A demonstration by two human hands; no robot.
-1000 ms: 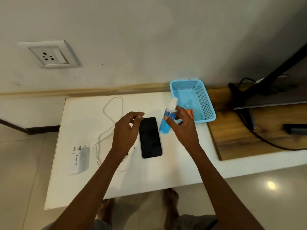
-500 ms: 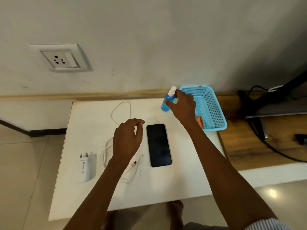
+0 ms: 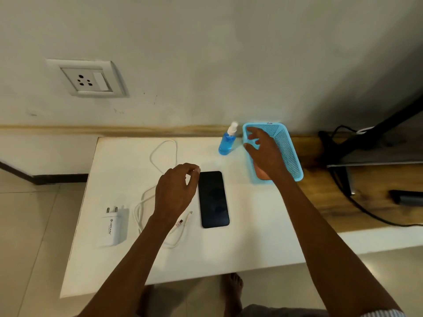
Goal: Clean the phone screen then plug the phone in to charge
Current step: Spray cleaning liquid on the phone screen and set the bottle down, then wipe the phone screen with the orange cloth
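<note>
A black phone [image 3: 213,199] lies face up in the middle of the white table [image 3: 251,236]. My left hand [image 3: 176,191] hovers just left of it, fingers loosely curled, holding nothing. A blue spray bottle [image 3: 227,141] stands upright at the table's back edge. My right hand [image 3: 263,152] is over the light blue basket [image 3: 289,152], fingers spread, empty. An orange cloth [image 3: 259,172] shows under that hand inside the basket. A white charging cable [image 3: 160,161] loops left of the phone, and a white plug adapter [image 3: 113,225] lies at the left.
A wall socket [image 3: 88,80] sits on the wall above the table's left end. To the right is a wooden surface [image 3: 366,202] with black cables and a dark stand. Tiled floor and my feet show below the table's front edge.
My right hand carried the spray bottle from beside the phone to the table's back edge, let it go, and moved right over the basket. My left hand stayed put.
</note>
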